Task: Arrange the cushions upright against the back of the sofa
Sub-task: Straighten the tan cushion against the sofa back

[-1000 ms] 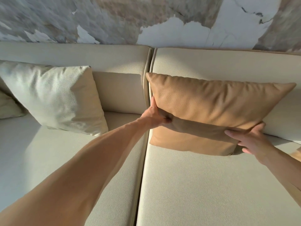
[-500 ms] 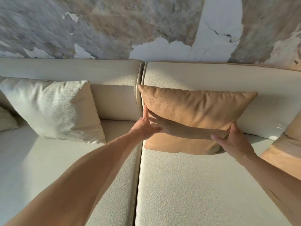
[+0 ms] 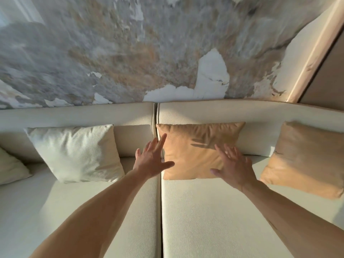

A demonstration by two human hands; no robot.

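A tan cushion stands upright against the back of the cream sofa, just right of the seam. My left hand hovers open in front of its left edge, fingers spread. My right hand is open in front of its lower right part, holding nothing. A white cushion leans upright against the backrest to the left. A second tan cushion leans against the backrest at the right. Part of another pale cushion shows at the far left edge.
The sofa seat stretches wide in front of the cushions, split by a seam down the middle. Behind the sofa is a marbled grey and beige wall. A beige panel edge rises at the upper right.
Both hands let go of the middle tan cushion and drew back with fingers spread. The view pulled back and up, bringing the right tan cushion into sight.
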